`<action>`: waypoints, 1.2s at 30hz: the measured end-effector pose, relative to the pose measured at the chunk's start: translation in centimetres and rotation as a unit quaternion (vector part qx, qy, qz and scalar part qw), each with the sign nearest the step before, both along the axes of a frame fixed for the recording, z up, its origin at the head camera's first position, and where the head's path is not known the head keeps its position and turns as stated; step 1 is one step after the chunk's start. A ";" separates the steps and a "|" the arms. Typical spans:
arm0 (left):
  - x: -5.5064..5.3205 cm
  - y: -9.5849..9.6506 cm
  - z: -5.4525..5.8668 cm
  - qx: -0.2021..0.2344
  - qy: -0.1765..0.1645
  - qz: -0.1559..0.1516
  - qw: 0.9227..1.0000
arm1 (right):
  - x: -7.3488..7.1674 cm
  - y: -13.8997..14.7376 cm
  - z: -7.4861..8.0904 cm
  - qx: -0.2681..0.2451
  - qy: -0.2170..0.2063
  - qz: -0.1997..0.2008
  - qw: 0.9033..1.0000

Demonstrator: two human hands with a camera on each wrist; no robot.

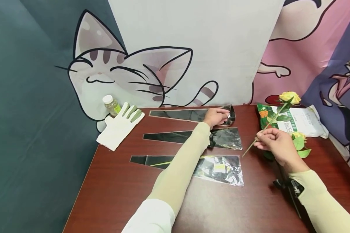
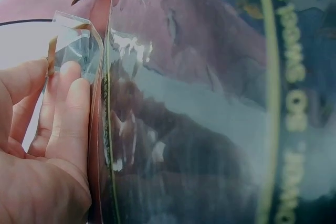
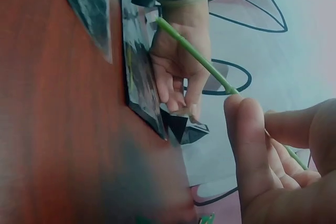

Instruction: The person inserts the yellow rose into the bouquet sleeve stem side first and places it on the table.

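My left hand (image 1: 215,117) pinches the wide end of the farthest flower sleeve (image 1: 180,114), a tapered black-and-clear plastic wrapper; in the left wrist view its film lifts between thumb and fingers. With thumb and fingertips my right hand (image 1: 277,144) grips the green stem of a yellow rose (image 1: 290,97). The bloom points up and away, and the cut stem end slants toward the sleeves. Two similar sleeves lie nearer: a middle one (image 1: 227,139) and a front one (image 1: 234,170), where a yellow-green line shows. Below the right hand lies another yellow rose (image 1: 299,135), partly hidden.
A green-and-white printed bag (image 1: 304,119) lies at the back right. To the far left, a white glove (image 1: 119,131) with greenish fingertips leans by a white-capped jar (image 1: 112,106). A printed cloth wall (image 1: 204,38) borders the table's (image 1: 119,200) back edge.
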State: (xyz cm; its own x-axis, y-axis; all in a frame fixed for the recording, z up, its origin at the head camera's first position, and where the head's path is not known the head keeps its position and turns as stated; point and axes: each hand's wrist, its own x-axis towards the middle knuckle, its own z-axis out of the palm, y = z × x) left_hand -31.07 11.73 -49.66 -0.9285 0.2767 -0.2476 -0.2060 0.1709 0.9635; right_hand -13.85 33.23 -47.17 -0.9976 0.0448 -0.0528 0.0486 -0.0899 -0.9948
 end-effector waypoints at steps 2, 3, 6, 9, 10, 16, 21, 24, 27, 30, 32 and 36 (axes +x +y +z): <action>0.1 0.0 0.1 0.000 0.004 0.002 1.000 | -0.8 -0.2 0.3 0.000 -0.005 -0.014 1.000; 0.1 0.0 0.1 0.000 0.005 0.002 1.000 | -1.2 -0.2 0.3 -0.002 -0.006 -0.018 1.000; 0.0 0.0 0.0 -0.002 0.003 0.001 1.000 | -2.4 -0.3 0.5 -0.010 -0.008 -0.031 0.999; -0.1 0.0 0.0 -0.005 -0.004 -0.009 1.000 | -3.5 -0.2 0.5 -0.034 -0.005 -0.044 0.998; -0.1 0.0 0.1 -0.006 -0.005 -0.012 1.000 | -4.0 -0.1 0.5 -0.041 -0.004 -0.050 0.998; -0.1 -0.3 0.6 -0.005 0.003 -0.016 1.000 | -6.4 0.1 0.6 -0.063 -0.008 -0.088 0.994; 0.1 -0.3 0.4 -0.002 0.005 -0.015 1.000 | -7.8 -0.1 0.5 -0.088 -0.009 -0.127 0.988; 0.0 -0.2 0.1 -0.004 -0.004 -0.016 1.000 | -8.4 -0.2 0.3 -0.096 -0.009 -0.155 0.983; -0.3 0.0 -0.3 -0.006 -0.008 -0.014 1.000 | -9.1 -0.3 0.2 -0.094 -0.012 -0.179 0.979; -0.7 0.2 -0.7 -0.007 -0.011 -0.012 1.000 | -10.0 -0.6 0.1 -0.088 -0.016 -0.196 0.976; -1.0 0.3 -0.9 -0.007 -0.014 -0.008 1.000 | -10.6 -0.8 0.1 -0.083 -0.019 -0.205 0.975; -1.4 0.3 -1.0 -0.008 -0.020 -0.005 1.000 | -11.7 -1.0 -0.2 -0.072 -0.026 -0.216 0.973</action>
